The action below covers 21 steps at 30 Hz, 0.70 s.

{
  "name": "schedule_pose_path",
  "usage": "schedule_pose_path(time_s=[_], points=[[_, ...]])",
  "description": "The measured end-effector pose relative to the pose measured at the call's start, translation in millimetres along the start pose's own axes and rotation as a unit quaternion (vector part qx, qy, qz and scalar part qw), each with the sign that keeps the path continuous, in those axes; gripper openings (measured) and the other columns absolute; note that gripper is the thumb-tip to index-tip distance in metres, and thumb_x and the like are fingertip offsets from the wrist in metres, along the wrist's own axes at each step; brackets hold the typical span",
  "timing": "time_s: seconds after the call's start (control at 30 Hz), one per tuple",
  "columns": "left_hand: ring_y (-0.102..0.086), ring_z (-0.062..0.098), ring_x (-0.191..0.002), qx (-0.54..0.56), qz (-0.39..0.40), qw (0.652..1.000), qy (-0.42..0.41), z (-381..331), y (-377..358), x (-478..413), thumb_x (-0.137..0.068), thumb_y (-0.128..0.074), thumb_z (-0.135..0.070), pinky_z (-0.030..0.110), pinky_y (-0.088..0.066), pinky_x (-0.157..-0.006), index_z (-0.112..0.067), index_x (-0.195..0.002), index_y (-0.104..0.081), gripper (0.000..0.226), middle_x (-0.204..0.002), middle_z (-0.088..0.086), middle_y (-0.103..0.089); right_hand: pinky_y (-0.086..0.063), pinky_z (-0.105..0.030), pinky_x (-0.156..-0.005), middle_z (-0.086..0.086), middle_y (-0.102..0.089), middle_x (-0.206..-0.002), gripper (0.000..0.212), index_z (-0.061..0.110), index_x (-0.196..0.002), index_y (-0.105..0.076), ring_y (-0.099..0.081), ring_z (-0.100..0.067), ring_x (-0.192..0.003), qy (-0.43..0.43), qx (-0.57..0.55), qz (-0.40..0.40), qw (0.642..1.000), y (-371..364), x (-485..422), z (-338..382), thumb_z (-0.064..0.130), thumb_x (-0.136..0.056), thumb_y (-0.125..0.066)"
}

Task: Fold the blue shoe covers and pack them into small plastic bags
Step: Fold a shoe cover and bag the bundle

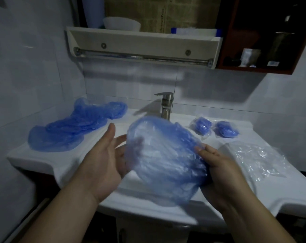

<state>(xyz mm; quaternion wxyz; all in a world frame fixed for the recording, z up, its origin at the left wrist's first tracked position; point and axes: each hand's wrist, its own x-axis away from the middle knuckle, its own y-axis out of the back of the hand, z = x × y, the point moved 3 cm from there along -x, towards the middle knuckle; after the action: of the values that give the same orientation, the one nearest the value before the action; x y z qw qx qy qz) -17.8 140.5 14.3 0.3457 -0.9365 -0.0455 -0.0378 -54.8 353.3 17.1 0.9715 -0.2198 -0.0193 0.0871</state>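
A white washbasin counter [43, 160] stood against a pale tiled wall, with a steel faucet [165, 106] at the back and a shelf with a towel rail [143, 44] above. A pile of blue shoe covers [75, 128] lay on the left. Two packed bags [201, 126] and loose clear plastic bags [259, 158] lay on the right. Over the basin, a shoe cover [162, 158] hung spread out. The right hand [217, 165] gripped its right edge with curled fingers. The left hand [103, 162] was open with fingers straight, its fingertips passing behind the cover's left side.
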Motion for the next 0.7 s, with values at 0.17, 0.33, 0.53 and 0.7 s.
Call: schedule_pose_path(time_s=[0.17, 0.33, 0.53, 0.7], points=[[-0.073, 0.028, -0.092, -0.16, 0.0, 0.987, -0.002, 25, -20, 12, -0.069, -0.068, -0.037, 0.045, -0.056, -0.088, -0.006, -0.108, -0.067, 0.049, -0.099, 0.017, -0.075, -0.054, -0.041, -0.086, -0.021, -0.07, -0.108, 0.044, -0.001, -0.113, -0.064, -0.067, -0.032, -0.091, 0.014, -0.06, 0.03, 0.998, -2, -4, -3, 0.004, -0.07, -0.06], [-0.06, 0.017, -0.057, -0.234, -0.101, 0.965, -0.065, 25, -16, 6, -0.096, -0.058, -0.014, 0.03, -0.052, -0.056, -0.013, -0.082, -0.072, 0.02, -0.069, 0.009, -0.063, -0.058, -0.028, -0.06, -0.015, -0.073, -0.088, 0.053, 0.004, -0.089, -0.076, -0.07, -0.023, -0.07, -0.024, -0.071, 0.066, 0.995, 4, -6, -4, 0.013, -0.039, -0.089], [-0.049, 0.018, -0.059, -0.236, -0.031, 0.97, -0.045, 17, -15, 10, -0.098, -0.045, 0.003, 0.021, -0.043, -0.044, -0.014, -0.113, -0.065, 0.03, -0.08, 0.009, -0.076, -0.057, -0.026, -0.057, -0.007, -0.071, -0.082, 0.013, 0.01, -0.077, -0.076, -0.068, -0.02, -0.065, -0.055, -0.196, 0.028, 0.979, 15, -6, 13, 0.009, -0.066, -0.069], [-0.071, 0.017, -0.1, -0.296, 0.009, 0.949, -0.105, 2, -5, 15, -0.052, -0.071, 0.008, 0.033, -0.055, -0.082, -0.03, -0.132, -0.052, 0.091, -0.117, 0.002, -0.071, -0.057, -0.038, -0.076, -0.014, -0.072, -0.091, 0.015, 0.006, -0.081, -0.077, -0.07, -0.027, -0.078, -0.074, -0.149, 0.006, 0.986, 19, -4, 14, 0.008, -0.072, -0.065]])
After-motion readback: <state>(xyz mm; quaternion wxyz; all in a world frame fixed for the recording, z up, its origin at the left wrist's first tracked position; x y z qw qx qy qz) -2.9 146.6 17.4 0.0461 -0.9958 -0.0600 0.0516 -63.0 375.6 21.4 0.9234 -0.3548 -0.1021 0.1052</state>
